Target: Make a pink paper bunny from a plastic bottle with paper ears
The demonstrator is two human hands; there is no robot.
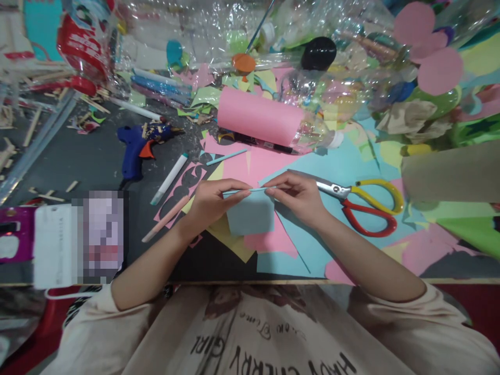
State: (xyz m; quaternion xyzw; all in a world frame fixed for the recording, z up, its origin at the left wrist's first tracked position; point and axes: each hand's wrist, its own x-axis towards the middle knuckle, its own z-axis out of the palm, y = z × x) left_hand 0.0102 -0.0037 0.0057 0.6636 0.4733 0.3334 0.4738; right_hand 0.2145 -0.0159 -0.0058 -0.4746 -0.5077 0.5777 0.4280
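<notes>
Between my two hands stretches a light blue sheet of paper (251,216), its far edge folded or rolled into a narrow strip. My left hand (219,200) pinches that edge at the left between thumb and fingers. At the right end of the same edge, the thumb and fingers of my right hand (295,195) are closed on it. Scissors (341,192) with one yellow and one red handle lie just right of my right hand, blades partly hidden behind it. Beyond my hands lies a thin light blue paper roll (226,157).
A clear bottle wrapped in pink paper (258,117) lies at the back. Left are a blue glue gun (135,148), a white marker (170,178) and a pink paper roll (166,219). Pink and blue paper scraps (300,245) cover the middle; plastic bottles (156,26) crowd the far side.
</notes>
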